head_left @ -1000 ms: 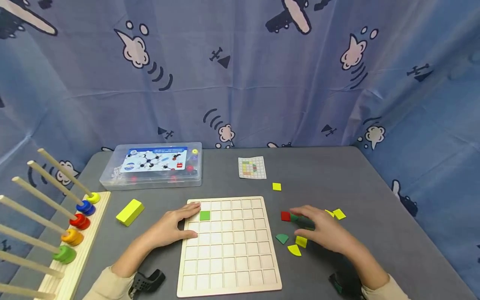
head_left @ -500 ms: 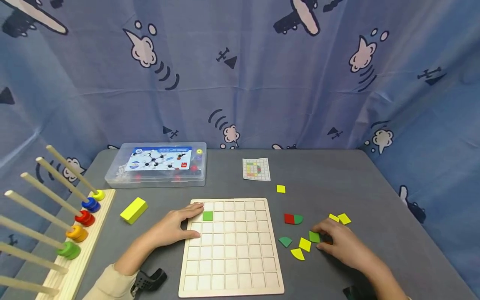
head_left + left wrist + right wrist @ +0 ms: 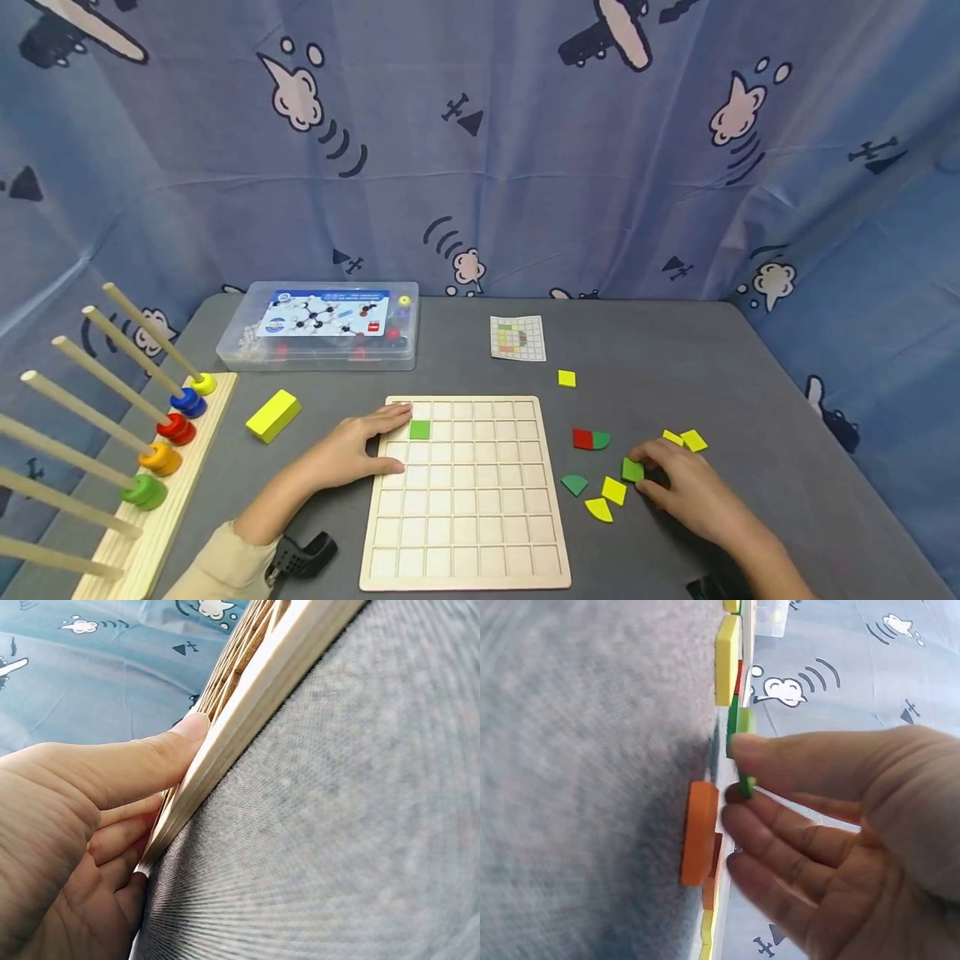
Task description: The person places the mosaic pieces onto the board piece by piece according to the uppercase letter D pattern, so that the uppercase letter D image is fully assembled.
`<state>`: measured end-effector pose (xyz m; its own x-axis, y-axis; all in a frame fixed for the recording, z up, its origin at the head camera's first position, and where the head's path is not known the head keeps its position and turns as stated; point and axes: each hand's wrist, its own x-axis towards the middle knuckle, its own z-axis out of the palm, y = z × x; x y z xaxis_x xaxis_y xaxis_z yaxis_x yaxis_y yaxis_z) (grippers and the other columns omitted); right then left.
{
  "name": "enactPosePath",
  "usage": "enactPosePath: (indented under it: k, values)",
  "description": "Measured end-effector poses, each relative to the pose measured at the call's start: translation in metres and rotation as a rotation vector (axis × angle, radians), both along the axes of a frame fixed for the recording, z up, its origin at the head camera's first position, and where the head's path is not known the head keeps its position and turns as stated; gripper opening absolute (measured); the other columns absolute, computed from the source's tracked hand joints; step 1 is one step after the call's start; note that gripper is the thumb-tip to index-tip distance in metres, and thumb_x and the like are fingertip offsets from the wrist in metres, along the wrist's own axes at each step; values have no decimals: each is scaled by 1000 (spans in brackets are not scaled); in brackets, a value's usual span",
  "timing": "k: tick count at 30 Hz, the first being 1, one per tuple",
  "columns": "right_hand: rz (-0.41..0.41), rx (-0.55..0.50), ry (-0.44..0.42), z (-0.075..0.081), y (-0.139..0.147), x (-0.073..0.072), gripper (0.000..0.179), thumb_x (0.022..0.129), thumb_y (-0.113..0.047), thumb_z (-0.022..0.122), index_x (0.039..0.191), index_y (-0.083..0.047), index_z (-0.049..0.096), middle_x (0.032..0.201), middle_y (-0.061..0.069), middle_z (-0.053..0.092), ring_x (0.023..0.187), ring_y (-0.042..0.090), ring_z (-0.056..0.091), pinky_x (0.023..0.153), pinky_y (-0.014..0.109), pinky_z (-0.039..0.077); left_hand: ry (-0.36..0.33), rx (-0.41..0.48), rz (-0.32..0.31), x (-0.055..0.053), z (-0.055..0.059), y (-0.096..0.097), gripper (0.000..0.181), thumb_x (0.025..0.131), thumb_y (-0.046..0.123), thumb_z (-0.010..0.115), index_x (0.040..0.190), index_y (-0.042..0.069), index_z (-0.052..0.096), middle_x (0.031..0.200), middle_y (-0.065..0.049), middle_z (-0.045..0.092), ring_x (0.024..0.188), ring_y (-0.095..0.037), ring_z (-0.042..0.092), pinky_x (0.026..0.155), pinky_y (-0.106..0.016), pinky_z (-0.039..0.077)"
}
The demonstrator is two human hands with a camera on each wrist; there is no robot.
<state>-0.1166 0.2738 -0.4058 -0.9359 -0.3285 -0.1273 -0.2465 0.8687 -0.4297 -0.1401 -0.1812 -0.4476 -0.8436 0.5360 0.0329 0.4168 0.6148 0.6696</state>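
Left hand (image 3: 348, 450) lies along the left edge of the board (image 3: 465, 500), fingers relaxed at the far corner, thumb resting on the rim; it seems to steady the board. Right hand (image 3: 693, 496) pinches a green tile (image 3: 632, 470) between thumb and fingertips, right of the board and well apart from it. Whether the tile is clear of the table (image 3: 637, 358), I cannot tell.

Near the tile: a yellow square (image 3: 613, 491) and a yellow fan (image 3: 598, 510). An orange tile (image 3: 700, 832) is beside the fingers (only the right wrist view shows it plainly). On the board, one green square (image 3: 419, 430) sits in the second row from the far side, second column from the left.

Notes on handling, my judgement: hold the tile by opposite edges, leaving its underside free. Lift straight up, since a sideways drag could knock its neighbours. Keep it level and the grip light; thin pieces probably flip when squeezed at one corner. Left hand should press only on the rim, fingertips off the cells, so that the board neither slides nor tips.
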Motion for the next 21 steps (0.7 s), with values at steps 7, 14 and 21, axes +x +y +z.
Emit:
enactPosePath:
  k: [7,14,21]
  values:
    - [20,-35,92,12,-18,-4,29,80,-13,74,108,-11,66,103,0,63,94,19,64,78,36,55,-4,-3,0,1,3,0,76,82,40,72,144,8,42,151,-10,36,141,-34,27,109,-54,30]
    - [148,-129,194,21,-54,-15,28,80,-12,75,107,-17,67,102,-7,63,90,17,63,75,35,55,-15,5,-9,-1,1,-1,77,82,43,71,144,9,42,151,-10,36,141,-35,27,110,-55,30]
    - [326,-172,186,26,-104,-31,29,83,-12,73,111,-11,66,104,-2,63,93,17,62,78,35,55,-28,20,-11,-1,1,-1,76,82,41,71,145,10,41,152,-10,35,142,-34,26,110,-55,29]
